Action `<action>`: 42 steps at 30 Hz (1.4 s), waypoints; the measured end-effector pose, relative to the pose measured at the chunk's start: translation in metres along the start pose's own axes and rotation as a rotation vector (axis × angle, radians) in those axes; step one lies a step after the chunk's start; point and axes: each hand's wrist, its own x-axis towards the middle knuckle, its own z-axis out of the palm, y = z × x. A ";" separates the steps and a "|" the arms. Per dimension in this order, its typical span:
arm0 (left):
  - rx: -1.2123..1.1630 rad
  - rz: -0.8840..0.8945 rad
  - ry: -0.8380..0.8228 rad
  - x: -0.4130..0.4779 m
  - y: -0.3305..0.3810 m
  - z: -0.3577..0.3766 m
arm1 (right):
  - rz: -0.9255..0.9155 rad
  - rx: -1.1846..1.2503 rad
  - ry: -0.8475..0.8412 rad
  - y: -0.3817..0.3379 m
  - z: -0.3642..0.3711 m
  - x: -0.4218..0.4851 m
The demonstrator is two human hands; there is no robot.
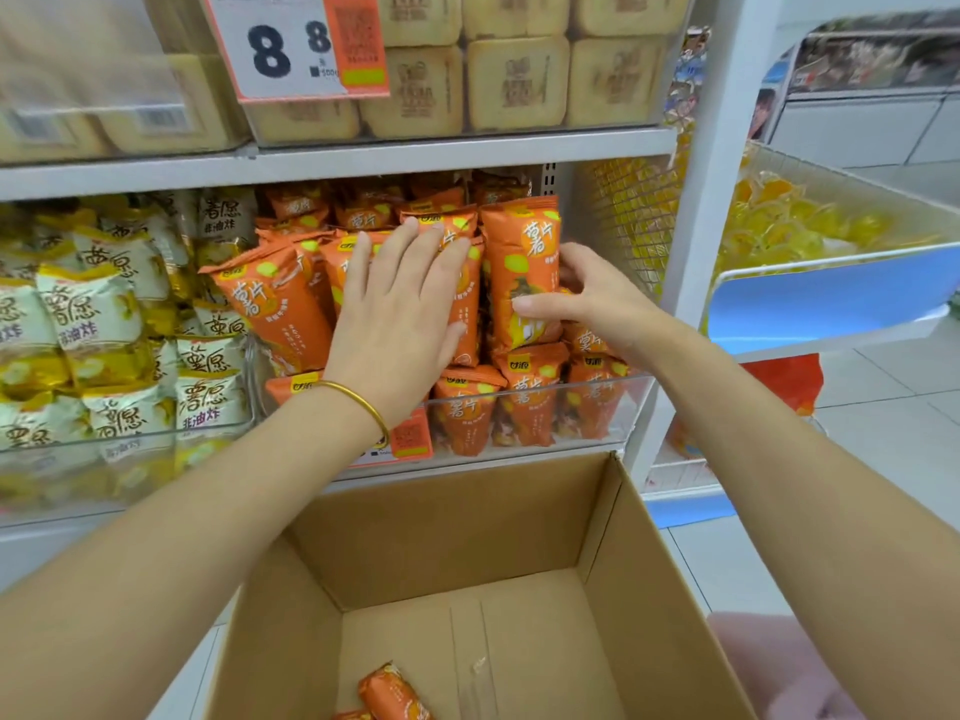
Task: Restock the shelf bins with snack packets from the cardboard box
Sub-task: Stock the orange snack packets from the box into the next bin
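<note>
A clear shelf bin [631, 392] holds several orange snack packets stacked high. My left hand [400, 304], with a gold bangle on the wrist, lies flat with fingers spread against the packets in the middle of the bin. My right hand [587, 298] grips an upright orange packet [522, 267] at the bin's right side, thumb on its front, fingers behind. Below, the open cardboard box [613, 589] is in front of me. An orange packet [389, 693] lies on its floor at the near edge, and the corner of another peeks in beside it.
To the left, a clear bin [208, 433] holds yellow-and-white packets. The shelf above carries beige wrapped blocks behind a price sign [291, 44]. To the right are a wire basket side [634, 236], a tray of yellow wrapped sweets [789, 220] and white floor tiles [893, 407].
</note>
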 end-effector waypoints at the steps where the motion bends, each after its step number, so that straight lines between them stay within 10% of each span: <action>1: 0.002 0.000 0.004 0.000 0.000 0.000 | 0.006 0.069 0.022 0.001 -0.003 -0.001; 5: 0.006 0.000 0.013 0.000 -0.001 0.001 | 0.040 0.217 0.180 0.010 -0.011 -0.009; 15: -0.004 -0.015 0.035 -0.001 -0.001 0.002 | -0.053 -0.429 0.241 -0.012 0.036 -0.010; 23: 0.106 0.111 -0.007 0.003 0.004 0.001 | 0.027 -0.490 0.142 -0.011 0.033 -0.008; 31: 0.123 0.119 -0.032 0.008 0.006 0.005 | 0.188 0.205 0.386 -0.022 0.001 -0.002; 42: 0.133 0.115 0.015 0.008 0.006 0.011 | 0.254 0.281 0.280 -0.027 0.017 0.043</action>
